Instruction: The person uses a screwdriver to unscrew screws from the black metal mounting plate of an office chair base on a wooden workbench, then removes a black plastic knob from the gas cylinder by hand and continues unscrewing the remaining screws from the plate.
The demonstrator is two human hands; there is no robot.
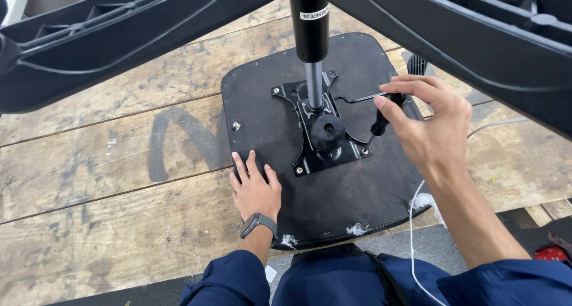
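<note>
A worn plank table (89, 181) carries one upturned chair seat (262, 91), its black underside facing up, with the star-shaped base (119, 32) spreading overhead across the top of the frame. The left hand (255, 190), a dark watch (258, 222) on its wrist, lies flat and open on the seat's near left part, pressing it down and grasping nothing. At the seat's centre sits one black metal plate (325, 154), from which one gas cylinder (310, 44) rises to the base; one round knob (327, 128) stands just in front of it. A lone screw (236, 126) sticks out of the seat to the left of the plate. The right hand (426, 124) grips one black-handled screwdriver (387, 112), fingers curled round the handle, its tip angled down to the plate's right corner. The work in hand appears to be driving a plate screw; that would call for keeping the tip seated and the seat held firm. A white cable (412, 234) trails off the seat's right edge
</note>
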